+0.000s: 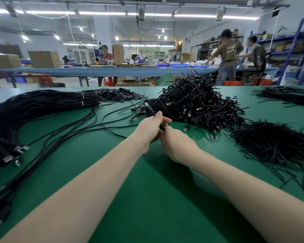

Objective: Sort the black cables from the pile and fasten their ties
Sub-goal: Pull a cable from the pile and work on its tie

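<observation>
Both hands meet just in front of the tangled pile (197, 104), left hand (150, 128) and right hand (175, 142) each pinching the same black cable (150, 108), probably to keep it bunched for its tie.

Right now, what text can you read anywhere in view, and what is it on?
"UNKN OWN", roughly, in pale letters on the back of a standing person's brown shirt; the middle letters are blurred.
Cardboard boxes and shelf items: no legible print.
Cables and ties: no readable marking.
</observation>
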`<state>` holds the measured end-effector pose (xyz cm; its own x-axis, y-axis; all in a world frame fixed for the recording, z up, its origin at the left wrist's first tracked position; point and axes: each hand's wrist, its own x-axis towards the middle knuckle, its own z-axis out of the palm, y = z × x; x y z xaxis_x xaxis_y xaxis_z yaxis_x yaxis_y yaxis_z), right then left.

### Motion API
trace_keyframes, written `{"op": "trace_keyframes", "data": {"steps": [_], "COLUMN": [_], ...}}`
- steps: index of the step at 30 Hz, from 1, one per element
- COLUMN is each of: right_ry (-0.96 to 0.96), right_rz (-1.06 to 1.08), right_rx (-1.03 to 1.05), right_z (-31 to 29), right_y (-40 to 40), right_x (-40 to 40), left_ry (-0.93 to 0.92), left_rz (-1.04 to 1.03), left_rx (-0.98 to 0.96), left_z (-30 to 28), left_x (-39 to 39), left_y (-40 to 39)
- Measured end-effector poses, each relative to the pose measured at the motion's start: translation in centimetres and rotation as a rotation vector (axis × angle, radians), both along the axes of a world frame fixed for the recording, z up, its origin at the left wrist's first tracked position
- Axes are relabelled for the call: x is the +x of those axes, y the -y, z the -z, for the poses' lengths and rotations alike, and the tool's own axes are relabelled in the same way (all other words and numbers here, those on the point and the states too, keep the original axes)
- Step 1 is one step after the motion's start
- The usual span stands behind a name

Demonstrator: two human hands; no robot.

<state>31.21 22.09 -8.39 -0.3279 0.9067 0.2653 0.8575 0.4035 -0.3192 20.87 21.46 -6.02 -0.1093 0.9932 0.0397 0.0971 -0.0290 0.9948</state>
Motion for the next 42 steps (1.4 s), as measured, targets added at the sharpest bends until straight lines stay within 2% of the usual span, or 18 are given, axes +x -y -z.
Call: {"op": "trace_keyframes", "data": {"steps": [3, 4, 5, 6, 8, 10, 12, 13, 18, 21, 24, 26, 27, 29, 32, 35, 39, 42], "right_ry": [-0.019, -0.056, -0.088, -0.091, -0.032, 0.05, 0.133, 0.144, 0.114, 0.214, 0.517, 0.76, 0.821, 0.844, 0.784, 0.848, 0.876, 0.768], "right_rz": [0.107, 0.132, 0.134, 0.108, -0.003, -0.128, -0.196, -0.208, -0.274, -0.4, -0.453, -0.388, -0.359, -0.309, -0.053, 0.268, 0.488, 0.53], "right_rx": [-0.009, -0.045, -0.077, -0.093, -0.126, -0.172, -0.218, -0.264, -0.513, -0.409, -0.069, 0.256, 0.397, 0.502, 0.349, 0.254, -0.015, -0.003], "right_z": [0.5, 0.4, 0.3, 0.0, -0.8, -1.6, -2.8, -3.4, -5.3, -4.9, -4.1, -3.6, -3.4, -3.9, -6.8, -8.9, -7.3, -6.5], "right_y": [-0.6, -0.8, -1.1, -1.3, -1.3, -1.0, -0.6, -0.4, 0.6, 1.2, 1.9, 2.0, 1.9, 1.6, 0.3, -0.9, -1.9, -2.0], "right_x": [0.7, 1.1, 1.5, 1.9, 2.4, 2.5, 2.7, 2.9, 5.3, 5.8, 6.3, 6.7, 6.9, 7.5, 10.3, 14.4, 18.4, 19.7], "left_ry": [0.044, -0.001, -0.126, -0.335, -0.869, -1.343, -1.668, -1.744, -1.869, -1.869, -1.858, -1.83, -1.806, -1.719, -1.51, -1.114, -0.82, -0.751], "left_rz": [0.01, -0.02, -0.084, -0.178, -0.329, -0.34, -0.37, -0.355, -0.218, -0.129, -0.08, -0.053, -0.049, -0.054, -0.169, -0.071, 0.005, 0.021], "left_rx": [0.02, 0.043, 0.106, 0.219, 0.517, 0.772, 0.878, 0.897, 1.091, 1.166, 1.188, 1.118, 1.039, 0.846, 0.557, 0.339, 0.331, 0.288], "left_z": [0.9, 1.2, 1.5, 1.8, 2.4, 2.9, 3.3, 3.4, 2.2, 1.7, 1.7, 1.9, 2.2, 2.6, 3.6, 4.3, 4.0, 3.9], "left_x": [0.7, 0.8, 0.8, 0.5, -0.4, -1.3, -2.0, -2.2, -2.6, -2.3, -1.6, -1.0, -0.7, -0.4, -1.6, -2.7, -2.8, -3.0], "left_y": [0.2, 0.4, 0.4, 0.4, 0.6, 0.8, 0.9, 0.9, 0.9, 2.0, 3.1, 3.5, 3.6, 4.0, 3.4, 2.6, 2.6, 2.6]}}
